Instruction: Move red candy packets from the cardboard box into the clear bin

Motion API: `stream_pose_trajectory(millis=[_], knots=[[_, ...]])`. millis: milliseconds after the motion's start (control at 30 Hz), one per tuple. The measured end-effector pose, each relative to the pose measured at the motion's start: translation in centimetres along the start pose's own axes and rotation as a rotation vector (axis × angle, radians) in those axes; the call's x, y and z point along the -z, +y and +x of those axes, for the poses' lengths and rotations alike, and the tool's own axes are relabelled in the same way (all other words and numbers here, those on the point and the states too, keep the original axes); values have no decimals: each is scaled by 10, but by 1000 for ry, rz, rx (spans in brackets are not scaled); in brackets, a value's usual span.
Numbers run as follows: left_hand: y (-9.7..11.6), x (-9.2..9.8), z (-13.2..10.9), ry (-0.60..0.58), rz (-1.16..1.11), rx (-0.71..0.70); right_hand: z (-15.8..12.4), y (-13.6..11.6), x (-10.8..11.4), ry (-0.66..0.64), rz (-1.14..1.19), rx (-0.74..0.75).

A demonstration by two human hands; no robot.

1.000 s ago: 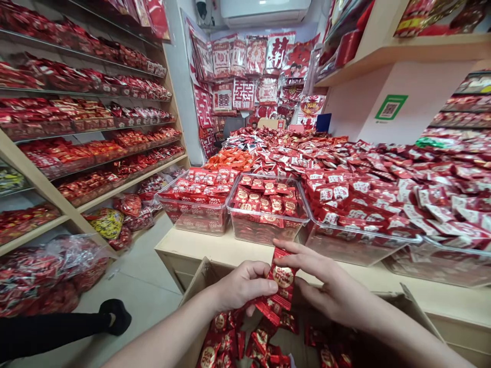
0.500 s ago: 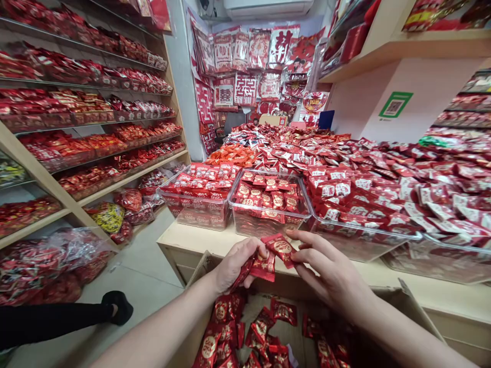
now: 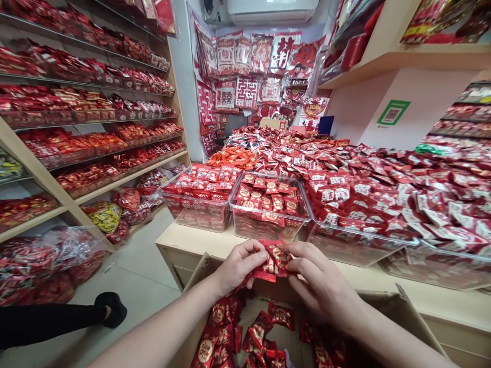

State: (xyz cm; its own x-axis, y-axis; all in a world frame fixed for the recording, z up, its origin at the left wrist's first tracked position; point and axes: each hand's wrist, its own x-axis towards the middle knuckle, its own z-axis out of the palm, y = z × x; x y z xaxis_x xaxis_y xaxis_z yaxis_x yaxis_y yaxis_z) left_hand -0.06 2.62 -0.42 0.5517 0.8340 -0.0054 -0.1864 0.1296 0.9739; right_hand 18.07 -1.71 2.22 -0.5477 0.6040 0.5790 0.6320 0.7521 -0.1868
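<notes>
Both hands meet above an open cardboard box (image 3: pixel 402 306), in front of the clear bins. My left hand (image 3: pixel 240 266) is closed around several red wrapped candies (image 3: pixel 264 271), gold print showing on their fronts. Thumb and fingers of my right hand (image 3: pixel 316 273) pinch the rightmost candy (image 3: pixel 279 258), which lies against those in the left hand. More loose candies (image 3: pixel 257 332) of the same red and gold kind lie inside the box below. How many the left palm holds is hidden.
Clear plastic bins, one with rows of red candies (image 3: pixel 268 197) and another at left (image 3: pixel 203 204), line the counter edge (image 3: pixel 172 237). Candy-filled shelves (image 3: pixel 88 117) stand at left, with bags (image 3: pixel 49 266) on the floor. A person's black shoe (image 3: pixel 111 309) is at lower left.
My right hand has moved slightly left and down, bringing its candy from a tilt to upright against the others. The left hand keeps its hold. The view has shifted slightly.
</notes>
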Motion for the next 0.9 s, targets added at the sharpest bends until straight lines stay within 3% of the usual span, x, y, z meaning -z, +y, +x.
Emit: stream_pose_trajectory(millis=[233,400,467,533,633,767,900], knots=[[-8,2,2,42,12,-3,5,3,2,72,-9,-37],[-14,3,2,14,34,-22,60,21,21,105,-217,42],[-15,3,2,7,54,-21,93,37,27,17,-390,-63],[-15,3,2,3,76,-22,123,58,29,-167,-575,-214],[-16,3,2,1,108,-26,154,89,24,-315,-670,-312],[-20,4,2,-7,142,-40,166,118,12,-460,-722,-381],[-24,5,2,-7,158,-38,163,131,2,-581,-765,-469]])
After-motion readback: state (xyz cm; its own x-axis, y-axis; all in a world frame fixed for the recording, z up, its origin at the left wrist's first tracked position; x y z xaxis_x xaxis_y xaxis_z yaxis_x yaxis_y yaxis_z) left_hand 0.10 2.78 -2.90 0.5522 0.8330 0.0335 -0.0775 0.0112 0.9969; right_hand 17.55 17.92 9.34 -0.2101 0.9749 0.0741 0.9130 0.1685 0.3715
